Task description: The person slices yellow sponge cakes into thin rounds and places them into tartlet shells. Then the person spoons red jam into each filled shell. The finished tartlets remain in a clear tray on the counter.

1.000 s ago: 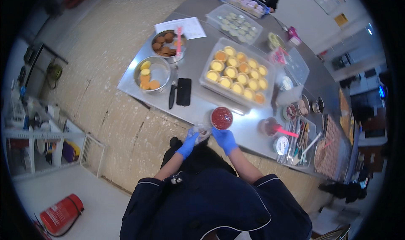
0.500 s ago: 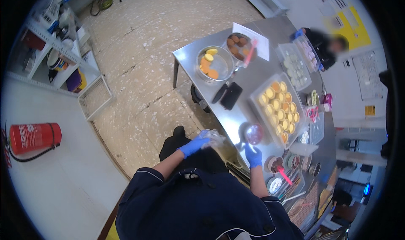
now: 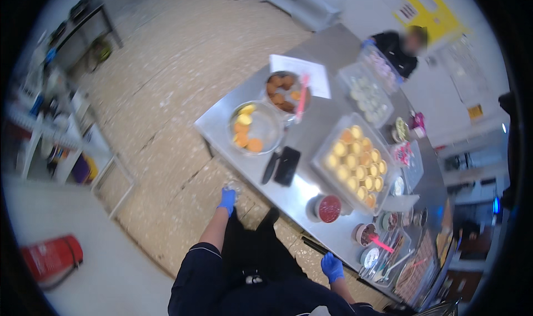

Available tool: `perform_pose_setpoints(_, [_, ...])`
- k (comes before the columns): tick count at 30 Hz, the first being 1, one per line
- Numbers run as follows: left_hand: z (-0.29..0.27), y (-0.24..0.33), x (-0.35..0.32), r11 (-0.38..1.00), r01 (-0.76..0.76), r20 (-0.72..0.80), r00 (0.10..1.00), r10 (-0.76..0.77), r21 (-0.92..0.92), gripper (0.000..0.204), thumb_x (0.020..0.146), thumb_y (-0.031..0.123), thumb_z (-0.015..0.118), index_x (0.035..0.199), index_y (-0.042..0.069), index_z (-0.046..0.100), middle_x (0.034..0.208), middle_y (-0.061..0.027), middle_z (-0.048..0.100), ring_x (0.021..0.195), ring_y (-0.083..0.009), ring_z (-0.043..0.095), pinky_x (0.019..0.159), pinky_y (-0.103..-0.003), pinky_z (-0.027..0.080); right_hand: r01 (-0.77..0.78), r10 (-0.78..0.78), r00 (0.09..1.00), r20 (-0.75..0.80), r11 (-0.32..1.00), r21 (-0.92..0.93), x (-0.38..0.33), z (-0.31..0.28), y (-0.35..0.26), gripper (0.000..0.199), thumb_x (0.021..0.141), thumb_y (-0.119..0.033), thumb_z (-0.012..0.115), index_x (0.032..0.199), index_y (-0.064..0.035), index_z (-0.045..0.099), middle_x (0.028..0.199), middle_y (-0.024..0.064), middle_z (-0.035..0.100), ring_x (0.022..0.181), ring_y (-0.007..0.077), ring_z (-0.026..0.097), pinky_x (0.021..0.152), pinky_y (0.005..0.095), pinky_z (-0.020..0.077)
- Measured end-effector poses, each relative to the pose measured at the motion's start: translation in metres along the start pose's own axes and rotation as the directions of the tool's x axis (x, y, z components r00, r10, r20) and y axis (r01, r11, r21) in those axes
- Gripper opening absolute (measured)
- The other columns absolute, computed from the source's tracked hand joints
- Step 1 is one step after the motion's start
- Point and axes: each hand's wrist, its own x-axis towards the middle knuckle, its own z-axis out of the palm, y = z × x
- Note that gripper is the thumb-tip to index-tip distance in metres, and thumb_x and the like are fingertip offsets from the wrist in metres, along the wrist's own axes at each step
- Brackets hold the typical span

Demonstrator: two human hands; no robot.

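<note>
Pinching clear plastic (image 3: 232, 185) in our left hand (image 3: 227, 200) beside the table (image 3: 333, 44), we seem midway through handling it, the next move calling for clearance from the red-filled tub (image 3: 318, 209), while we cannot tell how our right hand (image 3: 332, 266) holds its fingers.

Speckled beige flooring (image 3: 161, 83) spreads around a stainless-steel worktop (image 3: 327, 47), set at a slant. At left stands a cluttered white shelving unit (image 3: 33, 160); below it, a red fire extinguisher (image 3: 50, 258) (black hose underneath). The far pale wall (image 3: 449, 108) carries a yellow panel (image 3: 442, 17); a blue light (image 3: 497, 205) glows at right.
</note>
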Motion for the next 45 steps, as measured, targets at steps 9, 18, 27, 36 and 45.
perform_pose_setpoints(9, [0.056,0.029,0.034,0.965,-0.202,0.188,0.967,0.17,0.166,0.061,0.086,0.01,0.048,0.137,0.006,0.016,0.133,-0.0158,0.033,0.117,-0.0256,0.038,0.095,-0.035,0.035,-0.159,-0.101,0.793,-0.6,0.917,-0.365,-0.103,-0.039,0.062,0.022,0.085,-0.013,0.042,0.101,-0.0083,0.056,0.106,0.0066,0.058,0.102,0.023,0.053,0.087,0.0356,0.0434])
perform_pose_setpoints(18, [0.03,-0.02,-0.065,0.764,-0.17,0.342,0.937,-0.071,0.623,0.064,0.086,0.008,0.047,0.137,0.003,0.01,0.135,-0.0203,0.032,0.121,-0.0273,0.035,0.097,-0.037,0.034,0.095,-0.137,0.531,-0.836,0.99,-0.102,-0.074,-0.079,0.156,0.021,0.087,-0.019,0.047,0.096,-0.0023,0.056,0.093,0.015,0.063,0.081,0.0305,0.062,0.067,0.0454,0.0505])
perform_pose_setpoints(27, [0.111,0.019,-0.1,0.54,-0.386,0.496,0.866,-0.067,0.748,0.056,0.086,0.01,0.047,0.132,0.003,0.016,0.13,-0.0192,0.035,0.116,-0.0267,0.038,0.093,-0.037,0.035,-0.719,-0.341,0.664,-0.665,-0.047,-0.693,-0.066,0.015,0.105,0.029,0.076,-0.024,0.053,0.097,-0.0072,0.066,0.103,0.0127,0.063,0.094,0.0268,0.061,0.074,0.0389,0.0483])
perform_pose_setpoints(36, [0.175,-0.002,-0.143,0.521,-0.408,0.46,0.887,0.032,0.75,0.048,0.086,0.013,0.047,0.126,0.003,0.023,0.124,-0.018,0.039,0.11,-0.0261,0.041,0.089,-0.037,0.037,-0.402,-0.058,0.899,-0.434,-0.501,-0.767,-0.044,0.038,-0.014,0.031,0.074,-0.021,0.053,0.099,-0.008,0.065,0.103,0.0142,0.063,0.093,0.0321,0.06,0.077,0.0398,0.048])
perform_pose_setpoints(45, [0.234,-0.034,-0.175,0.482,-0.403,0.38,0.913,0.15,0.778,0.041,0.086,0.016,0.046,0.121,0.003,0.029,0.119,-0.0169,0.043,0.105,-0.0255,0.044,0.085,-0.036,0.038,-0.115,-0.567,0.81,-0.15,0.097,-0.989,-0.087,-0.037,-0.123,0.018,0.069,-0.017,0.052,0.077,-0.0073,0.065,0.078,0.0135,0.064,0.069,0.0278,0.059,0.066,0.0378,0.0461])
